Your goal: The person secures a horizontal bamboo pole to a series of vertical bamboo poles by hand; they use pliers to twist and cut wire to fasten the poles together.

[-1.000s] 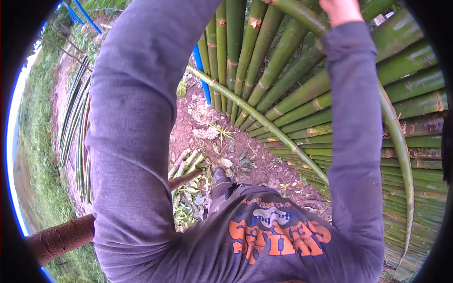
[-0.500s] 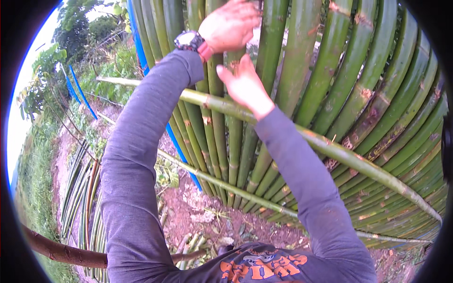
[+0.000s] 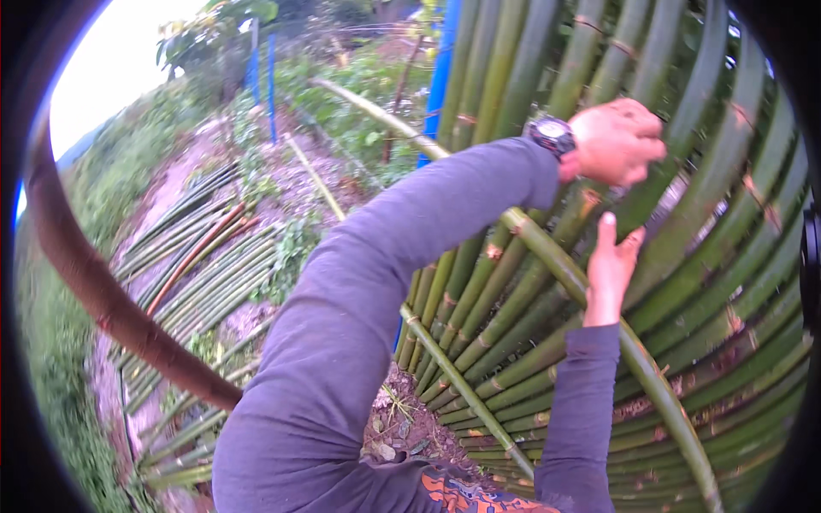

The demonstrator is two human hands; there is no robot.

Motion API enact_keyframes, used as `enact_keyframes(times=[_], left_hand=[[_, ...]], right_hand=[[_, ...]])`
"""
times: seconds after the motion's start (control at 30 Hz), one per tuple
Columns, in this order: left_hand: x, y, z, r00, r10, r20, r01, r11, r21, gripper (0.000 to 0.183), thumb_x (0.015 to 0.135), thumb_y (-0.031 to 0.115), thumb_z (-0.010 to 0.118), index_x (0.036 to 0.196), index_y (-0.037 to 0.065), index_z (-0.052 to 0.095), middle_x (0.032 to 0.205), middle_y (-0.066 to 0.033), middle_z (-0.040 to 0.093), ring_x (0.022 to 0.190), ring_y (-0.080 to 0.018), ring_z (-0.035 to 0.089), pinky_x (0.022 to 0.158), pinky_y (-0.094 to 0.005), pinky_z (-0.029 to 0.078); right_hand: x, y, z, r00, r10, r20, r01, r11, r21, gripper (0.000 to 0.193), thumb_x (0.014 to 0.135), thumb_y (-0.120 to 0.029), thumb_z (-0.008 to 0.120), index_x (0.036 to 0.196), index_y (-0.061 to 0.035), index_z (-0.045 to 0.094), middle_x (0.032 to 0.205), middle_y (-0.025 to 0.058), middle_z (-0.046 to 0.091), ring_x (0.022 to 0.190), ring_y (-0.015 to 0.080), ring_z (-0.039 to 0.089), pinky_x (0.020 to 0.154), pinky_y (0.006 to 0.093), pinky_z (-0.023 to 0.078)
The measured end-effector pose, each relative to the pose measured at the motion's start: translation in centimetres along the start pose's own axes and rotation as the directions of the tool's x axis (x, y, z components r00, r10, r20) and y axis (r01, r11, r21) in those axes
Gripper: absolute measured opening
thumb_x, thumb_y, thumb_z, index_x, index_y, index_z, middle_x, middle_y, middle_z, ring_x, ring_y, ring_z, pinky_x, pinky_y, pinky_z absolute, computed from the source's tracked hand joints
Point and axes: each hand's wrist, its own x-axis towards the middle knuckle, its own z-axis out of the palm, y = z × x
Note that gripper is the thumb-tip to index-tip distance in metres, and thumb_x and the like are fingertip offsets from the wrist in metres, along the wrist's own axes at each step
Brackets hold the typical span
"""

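Green bamboo poles stand side by side in a fence before me. My left hand (image 3: 617, 142), with a watch on its wrist, has its fingers bent round one thick bamboo pole (image 3: 694, 107) near the upper part of the fence. Lower on the same pole, my right hand (image 3: 611, 267) holds it from below, with the thumb upright and apart from the fingers. Parts of the right fingers are hidden. A long bamboo rail (image 3: 556, 256) crosses the upright poles, passing under my left forearm and beside my right wrist.
A second, thinner rail (image 3: 457, 380) crosses lower down. At the left edge of the fence stands a blue post (image 3: 443, 77). Cut bamboo poles (image 3: 209, 295) lie on the ground at left. A brown curved branch or pole (image 3: 111, 316) bends through the left foreground.
My view has turned left, showing more cut poles on the ground. My left fingers, stretched out before, are now bent at the pole. My right hand has turned more upright.
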Motion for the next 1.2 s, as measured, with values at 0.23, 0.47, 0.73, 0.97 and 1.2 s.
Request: enact_keyframes(times=[0.23, 0.47, 0.73, 0.97, 1.2], left_hand=[[2.3, 2.5, 2.0, 0.96, 0.222, 0.168, -0.254, 0.946, 0.202, 0.029, 0.074, 0.032, 0.066, 0.094, 0.015, 0.077, 0.109, -0.0042, 0.069, 0.128, -0.027, 0.054, 0.122, -0.0507, 0.03], [0.0, 0.7, 1.9, 0.871, -0.11, 0.478, -0.045, 0.952, 0.301, 0.03, 0.089, 0.033, 0.056, 0.094, 0.014, 0.078, 0.121, 0.0005, 0.068, 0.147, -0.0211, 0.039, 0.126, -0.0629, 0.009], [1.4, 2.3, 4.0, 0.898, -0.067, 0.435, -0.084, 0.944, 0.319, 0.028, 0.091, 0.033, 0.057, 0.103, 0.016, 0.076, 0.13, 0.0022, 0.063, 0.152, -0.0195, 0.032, 0.126, -0.0645, 0.008], [2.3, 3.1, 2.4, 0.91, 0.025, 0.414, -0.161, 0.942, 0.295, 0.033, 0.089, 0.036, 0.059, 0.107, 0.014, 0.076, 0.126, -0.003, 0.066, 0.143, -0.0232, 0.044, 0.123, -0.0659, 0.014], [1.7, 3.5, -1.4, 0.862, 0.065, 0.503, -0.238, 0.928, 0.287, 0.028, 0.09, 0.034, 0.059, 0.097, 0.012, 0.075, 0.121, -0.0085, 0.07, 0.129, -0.0269, 0.058, 0.107, -0.058, 0.044]], right_hand=[[1.3, -0.6, 0.1, 0.964, 0.243, 0.11, -0.263, 0.929, 0.259, 0.086, 0.099, -0.03, 0.067, 0.157, 0.0107, 0.018, 0.158, 0.0221, 0.035, 0.144, 0.0263, 0.038, 0.119, 0.0361, 0.029], [1.4, 0.4, 4.0, 0.976, 0.15, 0.158, -0.165, 0.982, 0.089, 0.085, 0.088, -0.014, 0.074, 0.15, 0.0104, 0.022, 0.149, 0.0228, 0.044, 0.134, 0.0283, 0.047, 0.116, 0.0361, 0.034], [-1.7, -1.7, -1.1, 0.968, 0.089, 0.236, -0.03, 0.97, -0.243, 0.093, 0.091, -0.03, 0.07, 0.151, 0.0191, 0.021, 0.155, 0.0396, 0.032, 0.146, 0.0455, 0.035, 0.124, 0.0417, 0.026], [-2.5, -4.2, -10.8, 0.995, -0.093, 0.035, 0.099, 0.96, -0.262, 0.064, 0.099, -0.024, 0.061, 0.147, 0.0126, 0.04, 0.141, 0.0314, 0.055, 0.129, 0.0381, 0.059, 0.113, 0.039, 0.043], [-1.2, -1.4, -8.9, 0.945, 0.124, 0.302, -0.144, 0.989, 0.046, 0.051, 0.101, -0.015, 0.057, 0.144, 0.0108, 0.046, 0.139, 0.0238, 0.061, 0.13, 0.0266, 0.059, 0.111, 0.0361, 0.042]])
